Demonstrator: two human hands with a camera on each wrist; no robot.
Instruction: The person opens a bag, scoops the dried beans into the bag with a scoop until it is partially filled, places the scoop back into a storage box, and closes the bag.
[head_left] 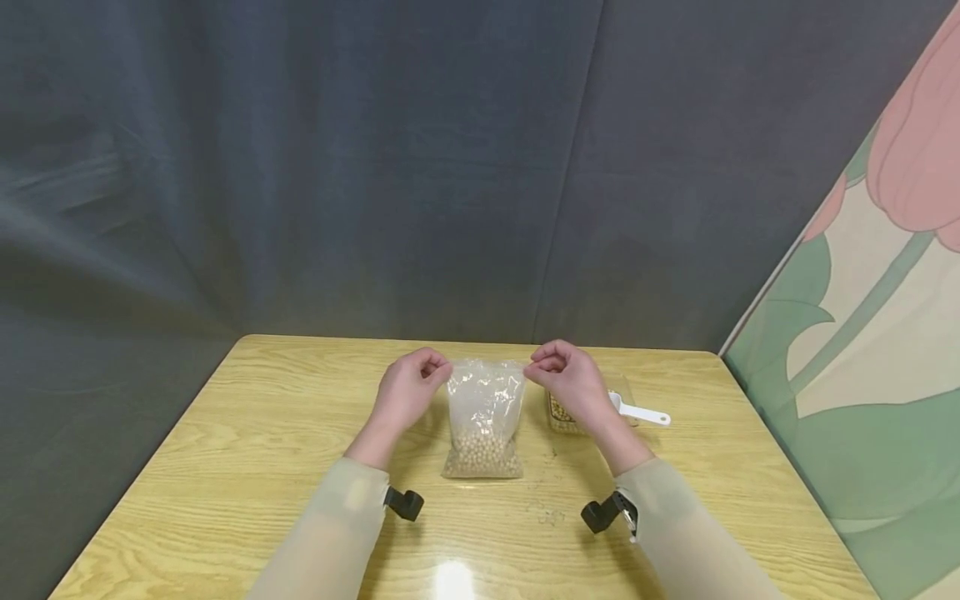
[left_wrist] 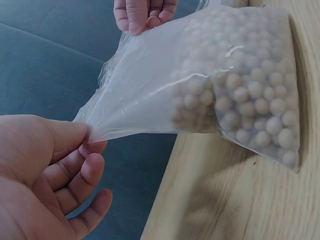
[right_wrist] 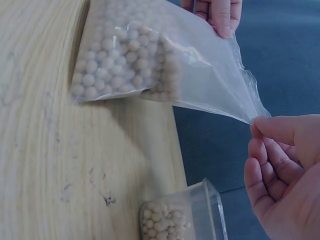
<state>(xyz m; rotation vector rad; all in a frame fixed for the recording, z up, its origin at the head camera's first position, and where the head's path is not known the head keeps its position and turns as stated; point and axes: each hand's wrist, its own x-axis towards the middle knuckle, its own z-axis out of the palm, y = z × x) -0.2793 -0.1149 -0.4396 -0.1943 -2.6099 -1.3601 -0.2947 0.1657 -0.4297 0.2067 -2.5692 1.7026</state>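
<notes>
A clear plastic bag [head_left: 484,417] stands upright on the table, its lower part filled with small round beige balls [left_wrist: 262,90] that look like dried beans. My left hand [head_left: 410,385] pinches the bag's top left corner between thumb and forefinger. At the opposite top corner, my right hand [head_left: 572,382] pinches the film the same way. The top edge is stretched between the two hands, and the film looks taut and slightly creased in both wrist views. The other fingers of each hand curl loosely beside the corner.
Right of the bag, partly behind my right hand, a clear plastic box [right_wrist: 207,210] holds more of the balls. A white scoop [head_left: 643,412] lies in it, handle pointing right. The wooden table [head_left: 300,450] ends at a dark curtain [head_left: 420,183].
</notes>
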